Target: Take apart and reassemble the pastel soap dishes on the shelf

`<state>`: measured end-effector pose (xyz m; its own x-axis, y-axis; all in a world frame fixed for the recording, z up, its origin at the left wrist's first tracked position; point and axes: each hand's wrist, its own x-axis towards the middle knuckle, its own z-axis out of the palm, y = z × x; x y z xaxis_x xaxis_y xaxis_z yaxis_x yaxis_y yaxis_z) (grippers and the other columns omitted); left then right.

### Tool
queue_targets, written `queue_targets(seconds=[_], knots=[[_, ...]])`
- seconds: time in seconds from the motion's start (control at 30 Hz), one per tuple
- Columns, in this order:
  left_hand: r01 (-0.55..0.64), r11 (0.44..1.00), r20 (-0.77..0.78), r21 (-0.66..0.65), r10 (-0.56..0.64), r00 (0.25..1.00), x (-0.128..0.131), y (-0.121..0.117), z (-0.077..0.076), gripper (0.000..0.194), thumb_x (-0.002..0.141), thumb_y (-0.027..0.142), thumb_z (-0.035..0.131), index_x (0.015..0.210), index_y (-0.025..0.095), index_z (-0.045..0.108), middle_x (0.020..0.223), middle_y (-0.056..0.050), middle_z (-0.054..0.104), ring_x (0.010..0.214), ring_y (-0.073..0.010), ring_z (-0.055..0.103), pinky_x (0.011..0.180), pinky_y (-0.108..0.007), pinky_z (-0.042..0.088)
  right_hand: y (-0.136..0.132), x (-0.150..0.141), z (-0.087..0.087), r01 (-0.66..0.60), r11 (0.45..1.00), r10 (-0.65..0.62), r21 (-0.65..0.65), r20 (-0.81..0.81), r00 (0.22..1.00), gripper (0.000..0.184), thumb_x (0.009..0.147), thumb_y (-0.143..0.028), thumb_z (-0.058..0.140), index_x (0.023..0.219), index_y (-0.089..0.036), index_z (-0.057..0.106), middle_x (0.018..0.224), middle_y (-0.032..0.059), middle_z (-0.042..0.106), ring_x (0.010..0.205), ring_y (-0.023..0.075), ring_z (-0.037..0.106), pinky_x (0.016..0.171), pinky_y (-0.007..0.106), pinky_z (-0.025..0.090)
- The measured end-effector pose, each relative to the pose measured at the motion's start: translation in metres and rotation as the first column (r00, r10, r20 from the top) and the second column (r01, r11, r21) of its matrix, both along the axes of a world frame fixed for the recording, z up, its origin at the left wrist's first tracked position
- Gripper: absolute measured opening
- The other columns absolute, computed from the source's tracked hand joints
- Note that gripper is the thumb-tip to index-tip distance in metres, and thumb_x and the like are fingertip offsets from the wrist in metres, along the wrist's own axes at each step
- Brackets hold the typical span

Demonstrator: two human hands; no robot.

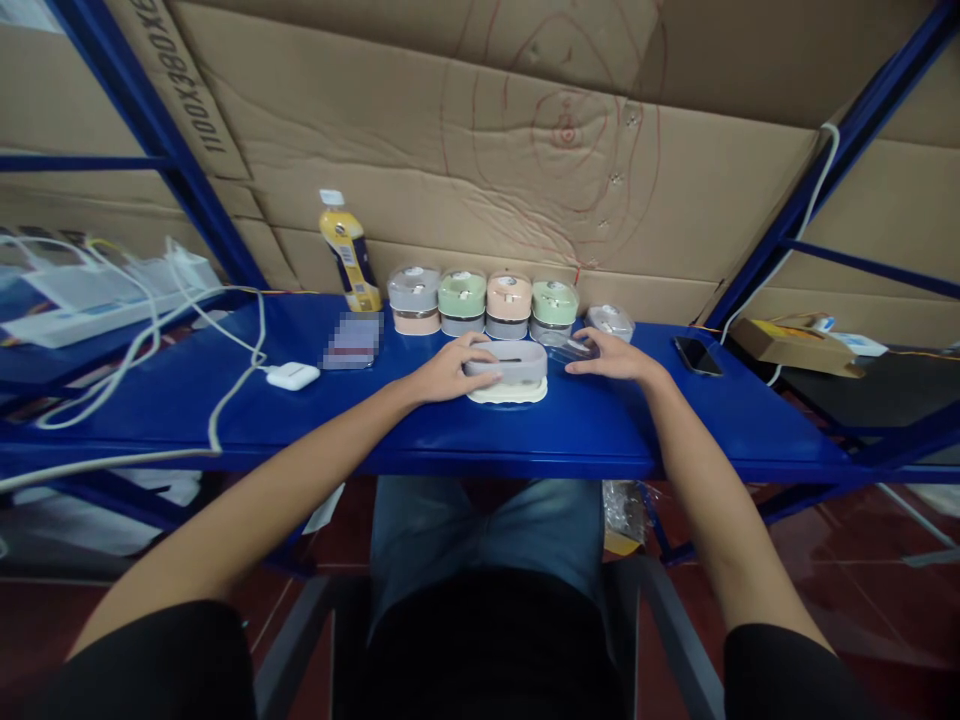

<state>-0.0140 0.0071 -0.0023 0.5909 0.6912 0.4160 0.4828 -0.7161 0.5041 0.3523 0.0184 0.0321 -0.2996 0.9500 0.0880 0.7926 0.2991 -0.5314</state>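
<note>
My left hand (452,371) is closed on the left end of a grey oval box (530,368), thumb in front and fingers over its rim. A dark slot or slim object shows in the middle of its top. Beneath the box lies a cream piece with a wavy edge (510,394), flat on the blue table. To the right, my right hand (613,357) has its thumb and fingers around the edge of a clear plastic lid (564,347); its fingertips are partly hidden. Just behind that hand is another grey box with a clear cover (610,321).
Several two-tier boxes with clear lids (508,303) stand in a row at the back. Left of them are a yellow bottle (349,255), a blurred flat item (352,340) and a white charging case (292,376). A phone (697,355) lies right; white cables (217,400) cross the left side.
</note>
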Motion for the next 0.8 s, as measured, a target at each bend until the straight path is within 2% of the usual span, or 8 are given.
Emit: queue_targets(seconds=[0.1, 0.17, 0.33, 0.47, 0.6, 0.73, 0.8], knots=[[-0.103, 0.995, 0.034, -0.004, 0.103, 0.994, -0.015, 0.011, 0.0, 0.056, 0.096, 0.07, 0.067, 0.115, 0.02, 0.084, 0.15, -0.017, 0.062, 0.14, -0.0383, 0.063, 0.123, -0.06, 0.052, 0.001, 0.002, 0.0, -0.018, 1.0, 0.017, 0.015, 0.03, 0.999, 0.084, 0.074, -0.054, 0.096, 0.146, -0.02, 0.068, 0.134, 0.0149, 0.078, 0.124, 0.0388, 0.075, 0.112, 0.056, 0.06], [-0.164, 0.986, 0.016, 0.014, 0.164, 0.986, -0.027, 0.018, -0.001, 0.06, 0.094, 0.073, 0.066, 0.114, 0.02, 0.083, 0.148, -0.017, 0.063, 0.141, -0.039, 0.061, 0.125, -0.061, 0.05, 0.003, 0.003, -0.001, -0.031, 0.999, 0.031, 0.008, 0.051, 0.998, 0.086, 0.07, -0.049, 0.099, 0.145, -0.019, 0.069, 0.136, 0.0157, 0.078, 0.127, 0.0399, 0.075, 0.114, 0.056, 0.059], [-0.204, 0.978, -0.045, 0.042, 0.206, 0.978, -0.048, 0.028, -0.008, 0.061, 0.092, 0.074, 0.065, 0.111, 0.018, 0.081, 0.137, -0.018, 0.065, 0.137, -0.0368, 0.061, 0.129, -0.059, 0.042, 0.003, 0.003, -0.002, -0.011, 1.0, 0.013, -0.025, 0.092, 0.996, 0.092, 0.068, -0.044, 0.102, 0.15, -0.019, 0.067, 0.145, 0.018, 0.075, 0.135, 0.0415, 0.073, 0.119, 0.056, 0.056], [-0.223, 0.975, -0.033, 0.018, 0.223, 0.974, -0.048, 0.03, -0.01, 0.06, 0.089, 0.077, 0.068, 0.108, 0.022, 0.079, 0.133, -0.015, 0.068, 0.134, -0.0363, 0.061, 0.127, -0.058, 0.045, 0.002, 0.002, -0.002, -0.006, 0.999, 0.012, -0.054, 0.118, 0.993, 0.092, 0.071, -0.046, 0.102, 0.151, -0.018, 0.066, 0.145, 0.0188, 0.075, 0.133, 0.0405, 0.074, 0.119, 0.055, 0.057], [-0.235, 0.972, -0.013, 0.007, 0.235, 0.972, -0.047, 0.03, -0.009, 0.065, 0.087, 0.082, 0.069, 0.11, 0.022, 0.078, 0.129, -0.013, 0.069, 0.133, -0.0358, 0.063, 0.126, -0.057, 0.047, 0.002, -0.002, -0.004, 0.017, 1.0, -0.014, -0.026, 0.118, 0.993, 0.093, 0.072, -0.049, 0.101, 0.152, -0.017, 0.066, 0.145, 0.0201, 0.075, 0.133, 0.0412, 0.074, 0.117, 0.055, 0.059], [-0.228, 0.974, 0.034, 0.018, 0.227, 0.973, -0.045, 0.022, -0.005, 0.06, 0.089, 0.076, 0.07, 0.115, 0.023, 0.076, 0.136, -0.014, 0.07, 0.138, -0.0361, 0.062, 0.128, -0.059, 0.045, 0.001, -0.006, -0.004, 0.051, 0.998, -0.053, 0.026, 0.105, 0.993, 0.095, 0.074, -0.049, 0.099, 0.156, -0.015, 0.063, 0.144, 0.0216, 0.075, 0.132, 0.0423, 0.074, 0.118, 0.059, 0.058], [-0.198, 0.979, 0.064, 0.039, 0.195, 0.979, -0.039, 0.013, -0.001, 0.062, 0.089, 0.072, 0.073, 0.125, 0.022, 0.073, 0.141, -0.014, 0.071, 0.141, -0.0366, 0.063, 0.129, -0.058, 0.045, -0.001, -0.005, 0.0, 0.072, 0.994, -0.077, 0.078, 0.058, 0.995, 0.098, 0.072, -0.05, 0.099, 0.156, -0.015, 0.063, 0.143, 0.0223, 0.075, 0.132, 0.0423, 0.074, 0.119, 0.059, 0.057]])
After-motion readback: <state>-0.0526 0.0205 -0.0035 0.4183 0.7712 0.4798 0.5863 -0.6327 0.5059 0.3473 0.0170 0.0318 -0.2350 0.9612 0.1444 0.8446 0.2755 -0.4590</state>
